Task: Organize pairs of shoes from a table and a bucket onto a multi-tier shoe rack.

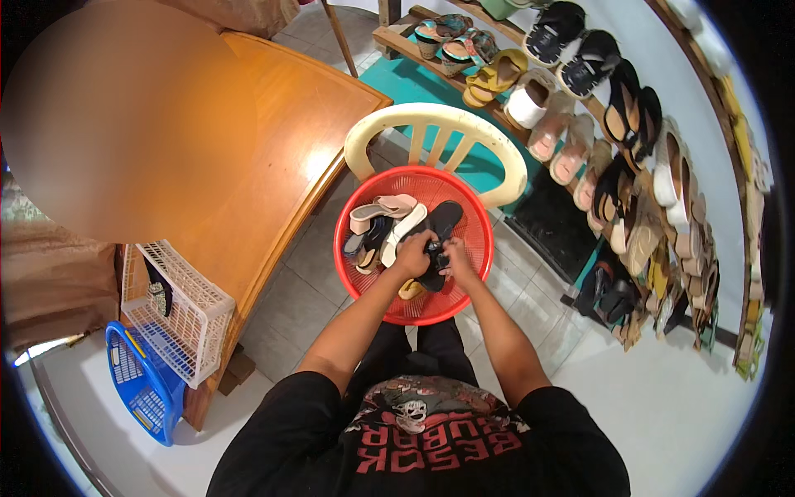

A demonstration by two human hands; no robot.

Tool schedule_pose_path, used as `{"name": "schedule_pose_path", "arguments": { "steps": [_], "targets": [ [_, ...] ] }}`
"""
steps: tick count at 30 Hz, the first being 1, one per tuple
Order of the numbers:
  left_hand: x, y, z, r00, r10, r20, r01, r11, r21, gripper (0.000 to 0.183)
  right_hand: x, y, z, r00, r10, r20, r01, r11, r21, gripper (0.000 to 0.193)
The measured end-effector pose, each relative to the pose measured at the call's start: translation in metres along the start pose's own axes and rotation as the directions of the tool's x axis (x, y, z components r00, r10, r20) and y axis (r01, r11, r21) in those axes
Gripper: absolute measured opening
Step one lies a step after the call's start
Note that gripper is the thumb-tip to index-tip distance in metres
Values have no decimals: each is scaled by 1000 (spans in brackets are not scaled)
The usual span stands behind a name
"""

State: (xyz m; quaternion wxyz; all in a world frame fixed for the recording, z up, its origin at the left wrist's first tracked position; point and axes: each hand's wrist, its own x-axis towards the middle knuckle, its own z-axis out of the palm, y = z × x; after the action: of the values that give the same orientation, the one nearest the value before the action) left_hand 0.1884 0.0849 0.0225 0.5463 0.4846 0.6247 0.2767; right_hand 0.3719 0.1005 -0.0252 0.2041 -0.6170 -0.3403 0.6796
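Both hands are inside a round red plastic basket (340, 248) on a cream plastic chair (513, 170). My left hand (414, 253) is closed on a black sandal (433, 280). From the other side my right hand (455, 260) pinches the same sandal near its strap; the fingers partly hide it. Just beyond, another black sandal (446, 217) lies against the basket's far right. To the left are a pink heeled sandal (389, 207), a white-soled shoe (406, 229) and dark footwear (368, 242). A yellowish shoe (410, 290) shows under my left wrist.
Wooden racks at the right hold many shoes, including black sneakers (556, 33) and yellow sandals (495, 76). A wooden table (298, 108) stands at the left. Near its corner are a white crate (203, 331) holding a dark shoe and a blue basket (166, 414).
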Motion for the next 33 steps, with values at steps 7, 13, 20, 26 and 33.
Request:
{"name": "schedule_pose_path", "arguments": {
  "steps": [7, 13, 20, 26, 33],
  "targets": [
    [-63, 62, -40, 886, 415, 206, -462, 827, 320, 47, -52, -55, 11, 955, 237, 177, -291, 862, 414, 54],
    [-95, 73, -68, 750, 451, -484, -262, 874, 409, 80, -72, -66, 35, 983, 184, -13, -98, 580, 809, 34],
    [-116, 49, -40, 963, 267, 31, -242, 911, -334, 72, -114, -88, 67, 998, -6, 57, -44, 573, 818, 34],
    [-107, 80, -49, 895, 337, -291, -422, 852, -311, 46, -156, -134, 65, 952, -159, 263, -101, 647, 755, 37],
    [-58, 91, -93, 977, -69, -203, -196, 93, -976, 51, -196, -161, 6, 942, -161, 295, 13, 895, 446, 38]
  ]
}}
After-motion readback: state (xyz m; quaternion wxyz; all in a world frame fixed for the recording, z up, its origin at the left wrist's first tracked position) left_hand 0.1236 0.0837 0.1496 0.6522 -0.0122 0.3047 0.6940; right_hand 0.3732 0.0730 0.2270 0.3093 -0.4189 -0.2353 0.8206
